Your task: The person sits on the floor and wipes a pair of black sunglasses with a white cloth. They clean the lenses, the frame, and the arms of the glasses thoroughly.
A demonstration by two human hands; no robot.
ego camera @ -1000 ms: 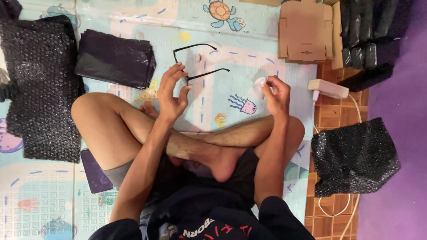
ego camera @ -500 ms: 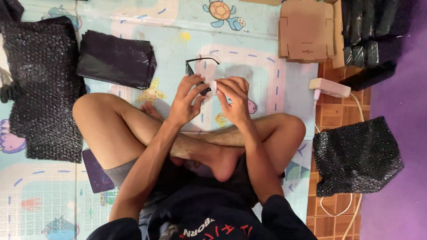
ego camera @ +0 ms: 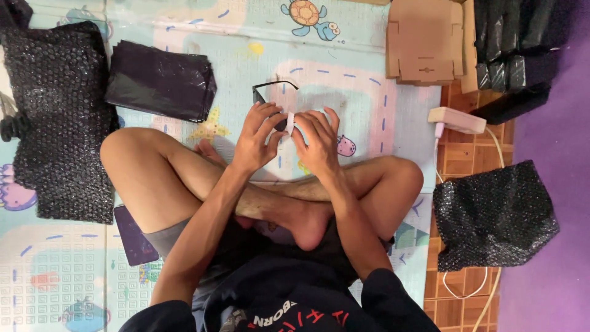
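Both hands (ego camera: 289, 138) pinching thin black-framed glasses (ego camera: 270, 98) (angular)

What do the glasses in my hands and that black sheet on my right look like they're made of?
The glasses look like glossy black plastic: thin, dark, smooth arms. The black sheet looks like bubble wrap: rows of small shiny bumps cover it. Left hand and right hand hold the glasses and a small white piece, perhaps paper.

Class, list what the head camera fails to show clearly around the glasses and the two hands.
- Glasses: lenses hidden behind left hand.
- Small white piece: too small to identify, pinched between left hand and right hand.
- Dark flat thing: partly under the leg.
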